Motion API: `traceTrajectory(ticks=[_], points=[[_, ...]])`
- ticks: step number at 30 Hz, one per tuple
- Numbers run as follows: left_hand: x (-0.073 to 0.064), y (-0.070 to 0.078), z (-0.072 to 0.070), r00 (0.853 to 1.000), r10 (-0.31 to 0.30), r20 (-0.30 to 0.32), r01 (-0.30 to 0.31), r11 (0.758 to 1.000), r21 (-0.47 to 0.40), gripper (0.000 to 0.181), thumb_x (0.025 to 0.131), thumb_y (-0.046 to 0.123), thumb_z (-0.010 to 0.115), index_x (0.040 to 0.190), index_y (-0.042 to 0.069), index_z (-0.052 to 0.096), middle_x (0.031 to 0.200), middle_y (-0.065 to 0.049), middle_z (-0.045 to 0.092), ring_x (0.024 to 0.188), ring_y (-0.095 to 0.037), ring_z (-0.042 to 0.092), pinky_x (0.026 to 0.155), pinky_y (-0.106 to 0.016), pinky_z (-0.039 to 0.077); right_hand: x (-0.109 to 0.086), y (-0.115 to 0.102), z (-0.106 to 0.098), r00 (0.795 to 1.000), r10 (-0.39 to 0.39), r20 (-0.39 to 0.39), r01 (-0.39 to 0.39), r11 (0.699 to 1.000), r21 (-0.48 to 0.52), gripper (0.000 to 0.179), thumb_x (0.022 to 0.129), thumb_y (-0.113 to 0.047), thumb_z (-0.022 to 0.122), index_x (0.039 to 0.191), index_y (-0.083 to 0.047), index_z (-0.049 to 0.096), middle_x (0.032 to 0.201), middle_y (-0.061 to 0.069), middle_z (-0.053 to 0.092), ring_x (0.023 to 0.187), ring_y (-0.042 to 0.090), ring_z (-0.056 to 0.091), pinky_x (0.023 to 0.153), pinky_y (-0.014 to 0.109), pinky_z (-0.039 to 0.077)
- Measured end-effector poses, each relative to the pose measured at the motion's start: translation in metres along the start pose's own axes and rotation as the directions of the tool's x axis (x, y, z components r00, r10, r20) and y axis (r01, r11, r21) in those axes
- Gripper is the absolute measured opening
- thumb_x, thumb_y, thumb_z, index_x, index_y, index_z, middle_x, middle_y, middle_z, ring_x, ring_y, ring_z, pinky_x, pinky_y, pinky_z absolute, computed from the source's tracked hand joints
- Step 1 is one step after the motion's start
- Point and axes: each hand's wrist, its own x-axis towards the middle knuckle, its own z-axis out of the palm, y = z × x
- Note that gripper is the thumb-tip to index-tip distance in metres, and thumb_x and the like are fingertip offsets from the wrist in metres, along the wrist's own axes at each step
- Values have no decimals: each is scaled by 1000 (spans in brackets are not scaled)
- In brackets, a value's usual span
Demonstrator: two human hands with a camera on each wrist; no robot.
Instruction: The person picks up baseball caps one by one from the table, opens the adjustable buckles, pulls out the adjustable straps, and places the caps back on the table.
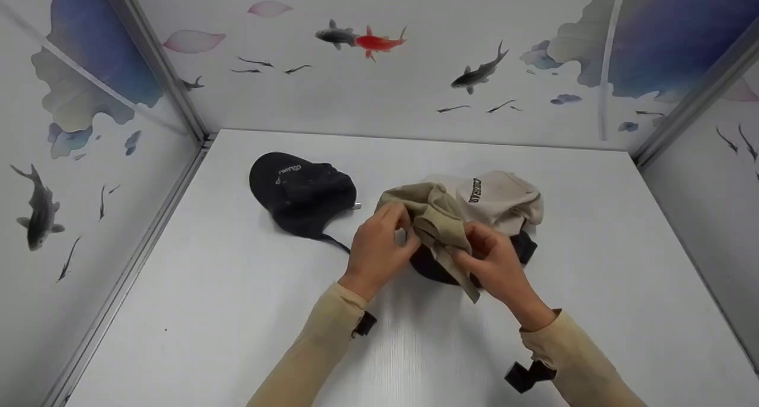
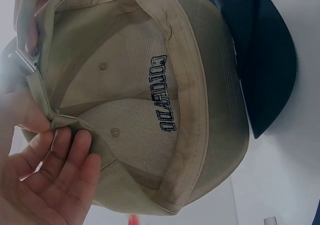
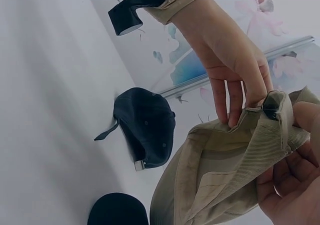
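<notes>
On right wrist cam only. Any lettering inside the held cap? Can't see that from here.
Observer: Yes. The left wrist view looks into the tan cap and shows dark lettering inside its crown.

Operator: Copy. Anything near the work that my view misses?

Observer: Yes. The head view shows a pale crown, also with dark lettering, lying on the table beyond the right hand.

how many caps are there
4: black cap at left; beige cap at right; olive cap held centrally; dark cap partly hidden behind it; more may be hidden.
</notes>
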Motion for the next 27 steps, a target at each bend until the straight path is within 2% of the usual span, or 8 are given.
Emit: traceTrajectory(ticks=[5, 9, 12, 16, 21, 27], points=[[0, -2, 0, 1000, 4, 7, -4, 1000, -25, 14, 85, 7, 67, 84, 10, 53, 84, -1, 54, 75, -11, 51, 67, -25, 45, 1, 0, -2, 1000, 5, -9, -5, 1000, 8, 16, 85, 15, 60, 96, 7, 66, 83, -4, 67, 71, 6, 59, 63, 18, 52], [-1, -1, 1, 998, 11, 56, -7, 998, -70, 11, 88, 12, 68, 91, 10, 58, 92, -2, 59, 83, -11, 58, 74, -25, 51, 1, 0, -3, 1000, 8, -13, -7, 1000, 10, 16, 85, 15, 59, 96, 6, 66, 83, -3, 67, 70, 7, 59, 61, 19, 51], [-3, 0, 2, 995, 10, 100, -1, 996, -95, 15, 89, 18, 69, 99, 10, 60, 99, -2, 61, 90, -14, 61, 80, -25, 53, 1, 0, -3, 1000, 18, -16, -17, 1000, 11, 16, 86, 14, 59, 97, 6, 66, 84, -2, 67, 71, 7, 60, 62, 19, 51], [-3, 1, 4, 991, 12, 131, -2, 997, -79, 22, 89, 23, 70, 106, 11, 60, 105, -1, 61, 96, -15, 62, 85, -26, 53, 1, -1, -3, 999, 28, -24, -28, 1000, 14, 14, 87, 13, 61, 98, 7, 66, 85, -3, 68, 73, 7, 61, 65, 19, 53], [-5, 2, 6, 992, 41, 122, -40, 999, -8, 32, 87, 23, 75, 111, 10, 59, 108, -2, 60, 98, -14, 62, 86, -27, 54, 1, -1, -3, 998, 37, -41, -36, 999, 24, 12, 87, 13, 62, 97, 8, 66, 85, -5, 68, 75, 7, 62, 68, 19, 53], [-6, 5, 9, 992, 116, 56, -121, 989, 91, 36, 83, 24, 81, 107, 11, 59, 105, -2, 58, 99, -14, 59, 88, -27, 54, 1, -1, -4, 999, 40, -31, -38, 997, 62, 13, 87, 14, 61, 99, 10, 65, 88, -3, 69, 77, 7, 63, 69, 20, 54]])
